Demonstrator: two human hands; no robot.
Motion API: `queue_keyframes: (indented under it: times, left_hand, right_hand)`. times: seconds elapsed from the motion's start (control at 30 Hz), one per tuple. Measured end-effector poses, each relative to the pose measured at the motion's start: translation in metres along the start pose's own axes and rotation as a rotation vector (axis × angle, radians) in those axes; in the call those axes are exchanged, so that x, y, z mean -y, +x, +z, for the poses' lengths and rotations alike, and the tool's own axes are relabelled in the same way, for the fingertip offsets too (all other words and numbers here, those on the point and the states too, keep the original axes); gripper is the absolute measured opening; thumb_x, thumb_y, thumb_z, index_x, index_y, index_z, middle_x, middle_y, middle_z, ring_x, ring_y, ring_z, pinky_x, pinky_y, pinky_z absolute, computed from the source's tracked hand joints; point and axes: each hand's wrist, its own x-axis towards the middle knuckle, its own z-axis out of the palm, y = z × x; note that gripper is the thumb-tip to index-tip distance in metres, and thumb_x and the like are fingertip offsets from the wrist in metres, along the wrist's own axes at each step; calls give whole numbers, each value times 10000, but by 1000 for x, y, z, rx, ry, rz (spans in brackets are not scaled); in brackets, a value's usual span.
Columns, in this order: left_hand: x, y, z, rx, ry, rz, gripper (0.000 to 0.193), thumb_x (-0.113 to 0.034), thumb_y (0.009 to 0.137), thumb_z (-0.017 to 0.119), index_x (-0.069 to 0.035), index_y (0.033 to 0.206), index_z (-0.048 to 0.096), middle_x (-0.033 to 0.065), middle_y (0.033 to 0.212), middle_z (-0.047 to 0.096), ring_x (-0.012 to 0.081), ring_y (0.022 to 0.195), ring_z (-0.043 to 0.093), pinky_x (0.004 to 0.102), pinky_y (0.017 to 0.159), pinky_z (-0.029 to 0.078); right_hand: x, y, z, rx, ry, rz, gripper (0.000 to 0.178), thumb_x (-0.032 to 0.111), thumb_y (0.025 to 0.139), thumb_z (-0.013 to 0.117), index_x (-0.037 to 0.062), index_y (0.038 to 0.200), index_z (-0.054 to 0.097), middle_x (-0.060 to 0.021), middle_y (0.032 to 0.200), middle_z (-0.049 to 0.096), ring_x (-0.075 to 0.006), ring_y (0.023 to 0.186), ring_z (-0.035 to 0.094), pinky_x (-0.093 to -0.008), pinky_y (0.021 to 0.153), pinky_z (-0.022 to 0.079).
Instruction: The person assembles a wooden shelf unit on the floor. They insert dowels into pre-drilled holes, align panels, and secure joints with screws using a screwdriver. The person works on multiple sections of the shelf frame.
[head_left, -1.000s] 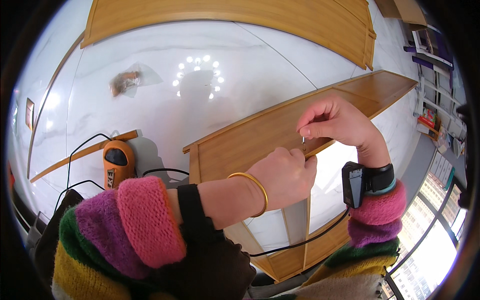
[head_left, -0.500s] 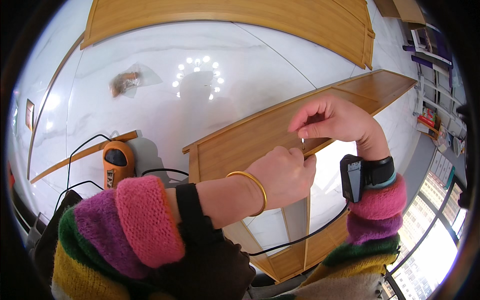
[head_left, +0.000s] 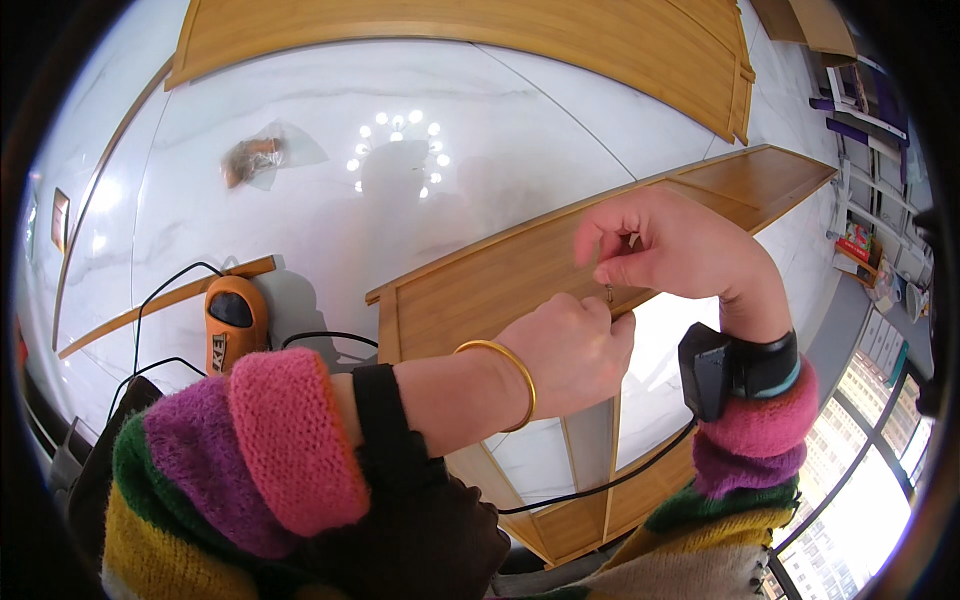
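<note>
Over the long edge of a wooden panel (head_left: 480,295), my right hand (head_left: 665,240) is closed in a pinch, thumb against fingertips. A small, thin metal pin or screw (head_left: 609,294) stands just under those fingertips; its exact kind is too small to tell. My left hand (head_left: 565,355), a gold bangle at its wrist, is closed beside the pin at the panel's near edge. Its curled fingers face away, so what they grip, if anything, is hidden.
An orange and black power tool (head_left: 236,315) lies at the left by a wooden strip (head_left: 170,308) and black cable. Farther off are a clear plastic bag (head_left: 270,157) with brown pieces and another wooden panel (head_left: 450,20). A wooden frame (head_left: 590,505) lies below my hands.
My right hand has lowered slightly onto the metal pin, and less of the pin shows beneath the fingertips. The left hand has barely moved.
</note>
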Motion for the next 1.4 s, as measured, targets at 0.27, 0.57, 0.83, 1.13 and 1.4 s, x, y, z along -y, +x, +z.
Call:
queue_keyframes:
  times: [0.27,0.57,0.83,1.13,1.4]
  left_hand:
    - [-1,0,2,-36,-5,-19,230,-106,675,605,0,878,630,55,820,561,177,600,526,284,407,440]
    - [1,-2,3,-76,76,18,231,-107,699,607,-27,914,628,65,890,590,177,612,536,281,406,433]
    - [0,-1,2,-84,191,45,224,-123,708,604,-48,918,626,61,945,601,161,639,534,259,419,415]
    - [0,-2,6,-158,243,79,225,-130,681,599,-44,888,621,49,933,587,157,601,530,258,426,410]
    - [-1,-2,5,-80,122,39,242,-104,704,590,35,900,613,132,917,626,172,609,554,276,440,415]
  right_hand:
    - [-8,-5,19,-171,154,32,88,35,730,621,9,813,621,-41,645,586,-119,595,531,-264,549,432]
    - [30,-29,27,-419,-746,155,97,124,704,627,29,685,630,-128,654,580,-314,615,545,-356,554,434]
    - [32,0,7,-102,-461,157,89,79,733,582,-2,765,605,-93,621,593,-187,583,577,-284,540,465]
    - [-11,-13,-9,40,284,86,273,224,762,680,-5,909,677,-45,741,644,-98,665,578,-204,637,473]
    - [-16,-2,8,-90,190,29,306,259,751,696,18,612,566,-11,550,515,-89,522,453,-255,491,393]
